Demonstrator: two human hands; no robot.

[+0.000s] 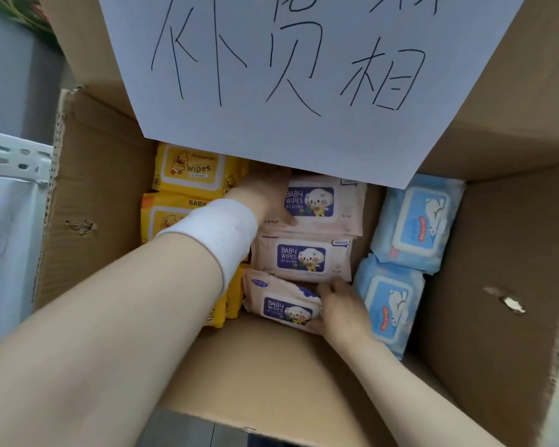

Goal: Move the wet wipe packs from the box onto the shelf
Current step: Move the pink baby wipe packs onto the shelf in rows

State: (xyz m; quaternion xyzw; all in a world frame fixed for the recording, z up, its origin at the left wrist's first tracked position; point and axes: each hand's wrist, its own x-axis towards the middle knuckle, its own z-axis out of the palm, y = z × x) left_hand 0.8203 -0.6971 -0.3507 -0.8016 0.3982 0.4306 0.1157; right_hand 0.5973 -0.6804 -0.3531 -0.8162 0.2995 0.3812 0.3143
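Down inside the cardboard box (104, 201), both of the person's hands are working at the middle row of pink packs. The left hand (265, 195), with a white wristband (220, 233) on its wrist, is reaching to the far end and lying curled over the left edge of the far pink pack (326, 204), thumb across its near left corner; how tightly it is gripping I cannot tell. The right hand (339, 304) is closing around the right end of the near pink pack (281, 304), fingers on top and thumb under the near edge, and that pack is sitting tilted. A middle pink pack (304, 258) is lying flat between those two. Yellow packs (188, 169) are filling the left side and blue packs (413, 221) the right. A white paper sign (304, 75) with handwritten characters is hanging over the far part.
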